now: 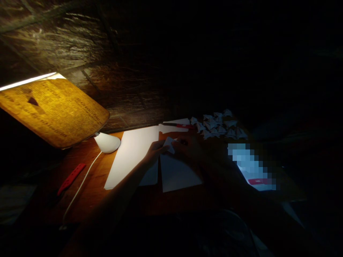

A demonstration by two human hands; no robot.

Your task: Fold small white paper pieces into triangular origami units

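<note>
In dim lamp light, my left hand [155, 150] and my right hand [187, 148] meet over a small folded piece of white paper [169, 144], both pinching it. Under them lies a white sheet [178, 175] on the wooden table [88, 182]. A larger white sheet [131, 153] lies just to the left. A heap of several small folded paper pieces [218, 125] sits at the far side of the table, beyond my right hand.
A lamp with a white base [107, 142], a shade covered in newspaper [53, 110] and a white cord [80, 185] stands at the left. A red tool [71, 177] lies near the cord. A red-handled tool [184, 126] lies behind the sheets. A lit phone screen [252, 167] glows at the right.
</note>
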